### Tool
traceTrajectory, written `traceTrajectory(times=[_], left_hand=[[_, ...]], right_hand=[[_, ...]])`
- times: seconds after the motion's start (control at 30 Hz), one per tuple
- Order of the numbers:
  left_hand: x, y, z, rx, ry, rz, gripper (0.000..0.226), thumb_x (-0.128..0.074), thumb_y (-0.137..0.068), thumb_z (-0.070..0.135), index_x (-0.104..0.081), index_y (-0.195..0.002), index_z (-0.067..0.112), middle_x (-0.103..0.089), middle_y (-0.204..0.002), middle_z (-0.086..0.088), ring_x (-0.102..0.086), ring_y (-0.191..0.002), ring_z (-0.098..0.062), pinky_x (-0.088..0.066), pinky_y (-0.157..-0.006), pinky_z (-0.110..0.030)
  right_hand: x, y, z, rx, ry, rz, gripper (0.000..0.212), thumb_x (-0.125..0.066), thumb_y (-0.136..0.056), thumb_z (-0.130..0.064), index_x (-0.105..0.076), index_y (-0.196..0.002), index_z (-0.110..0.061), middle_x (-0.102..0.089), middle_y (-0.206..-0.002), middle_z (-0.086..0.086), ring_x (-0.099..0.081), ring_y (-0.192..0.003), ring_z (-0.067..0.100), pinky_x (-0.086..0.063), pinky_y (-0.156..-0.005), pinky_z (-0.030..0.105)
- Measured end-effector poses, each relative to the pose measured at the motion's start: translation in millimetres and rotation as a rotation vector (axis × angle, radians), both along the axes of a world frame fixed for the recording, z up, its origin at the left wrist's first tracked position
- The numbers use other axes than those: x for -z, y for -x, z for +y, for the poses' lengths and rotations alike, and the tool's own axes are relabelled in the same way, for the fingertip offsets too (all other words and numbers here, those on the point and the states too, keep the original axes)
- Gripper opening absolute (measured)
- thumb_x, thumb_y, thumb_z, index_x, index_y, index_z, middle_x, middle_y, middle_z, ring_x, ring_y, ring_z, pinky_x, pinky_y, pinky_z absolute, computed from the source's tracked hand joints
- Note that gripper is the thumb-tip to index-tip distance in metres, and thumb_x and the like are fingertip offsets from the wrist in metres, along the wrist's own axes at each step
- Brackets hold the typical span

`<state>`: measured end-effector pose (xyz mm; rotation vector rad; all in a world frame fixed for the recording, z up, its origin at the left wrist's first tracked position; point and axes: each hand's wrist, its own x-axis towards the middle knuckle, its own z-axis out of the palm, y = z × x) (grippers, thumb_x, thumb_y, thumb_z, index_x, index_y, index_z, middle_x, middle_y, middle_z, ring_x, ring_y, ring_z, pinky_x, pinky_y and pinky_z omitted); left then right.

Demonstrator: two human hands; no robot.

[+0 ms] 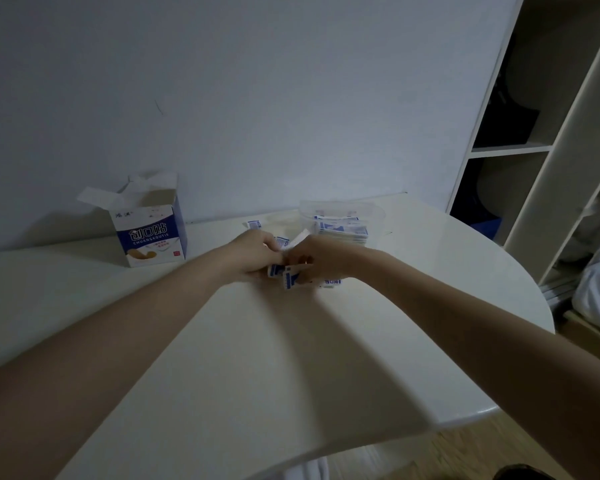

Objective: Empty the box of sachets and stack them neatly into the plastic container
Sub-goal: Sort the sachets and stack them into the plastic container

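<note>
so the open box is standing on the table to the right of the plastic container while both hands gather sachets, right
Not quite: in the head view the open box stands to the left of the plastic container, not the right. Both hands, left and right, do gather sachets on the table.

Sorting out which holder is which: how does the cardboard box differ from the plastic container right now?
The cardboard box is opaque, printed blue and white; the plastic container is clear. The box stands tall with its top flaps open, left of the hands; the container sits low, beyond the right hand. The container shows stacked sachets inside; the box's inside is hidden. Both rest on the white table.
</note>
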<state>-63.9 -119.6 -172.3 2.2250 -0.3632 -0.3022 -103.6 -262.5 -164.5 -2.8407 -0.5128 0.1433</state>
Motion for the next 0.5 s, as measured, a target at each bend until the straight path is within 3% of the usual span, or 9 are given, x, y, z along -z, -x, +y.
traceTrajectory(times=[0.07,0.13,0.23,0.3,0.4,0.5], left_hand=[[-4,2,7,-0.047,0.209,0.112,0.025,-0.057,-0.087,0.004,-0.044,-0.067,0.011,-0.051,-0.078,-0.001,-0.053,-0.055,-0.012,-0.052,-0.048,-0.017],[-7,1,16,-0.077,0.298,0.112,0.028,-0.052,-0.088,-0.004,-0.042,-0.065,0.008,-0.052,-0.074,-0.006,-0.056,-0.052,-0.013,-0.055,-0.049,-0.018],[-9,-3,31,-0.068,0.2,-0.016,0.032,-0.056,-0.084,-0.007,-0.046,-0.058,0.008,-0.055,-0.065,-0.009,-0.058,-0.05,-0.009,-0.051,-0.049,-0.012],[-11,-3,39,-0.022,0.098,-0.061,0.023,-0.065,-0.083,0.003,-0.056,-0.062,0.009,-0.057,-0.063,-0.004,-0.056,-0.055,-0.008,-0.048,-0.057,-0.013],[-12,-3,49,0.029,0.061,-0.045,0.016,-0.069,-0.082,0.02,-0.068,-0.078,0.004,-0.06,-0.07,-0.005,-0.055,-0.066,-0.012,-0.047,-0.067,-0.015],[-14,-3,58,0.049,0.056,-0.071,0.01,-0.066,-0.084,0.007,-0.064,-0.076,0.011,-0.06,-0.074,-0.007,-0.054,-0.063,-0.014,-0.05,-0.062,-0.013]], right_hand=[[1,0,-2,0.027,-0.035,-0.006,0.023,-0.063,-0.081,-0.008,-0.059,-0.103,-0.008,-0.054,-0.084,-0.002,-0.049,-0.077,0.017,-0.034,-0.054,0.018],[2,3,-4,0.048,-0.08,0.003,0.025,-0.065,-0.081,-0.009,-0.052,-0.101,-0.015,-0.054,-0.091,-0.004,-0.05,-0.079,0.017,-0.036,-0.057,0.017],[0,5,-4,0.055,-0.07,-0.016,0.025,-0.066,-0.081,-0.012,-0.059,-0.105,-0.011,-0.056,-0.085,-0.003,-0.05,-0.076,0.015,-0.035,-0.055,0.016],[-1,5,-3,0.082,-0.058,-0.048,0.01,-0.064,-0.083,-0.015,-0.065,-0.089,-0.008,-0.053,-0.07,-0.001,-0.048,-0.071,0.016,-0.03,-0.052,0.018],[-4,4,-3,0.129,-0.121,-0.05,0.037,-0.059,-0.087,-0.02,-0.042,-0.055,-0.016,-0.039,-0.056,-0.003,-0.037,-0.057,0.013,-0.024,-0.05,0.023],[-6,6,-5,0.172,-0.124,-0.037,0.04,-0.053,-0.091,-0.024,-0.036,-0.055,-0.02,-0.039,-0.059,-0.004,-0.039,-0.061,0.015,-0.026,-0.051,0.023]])
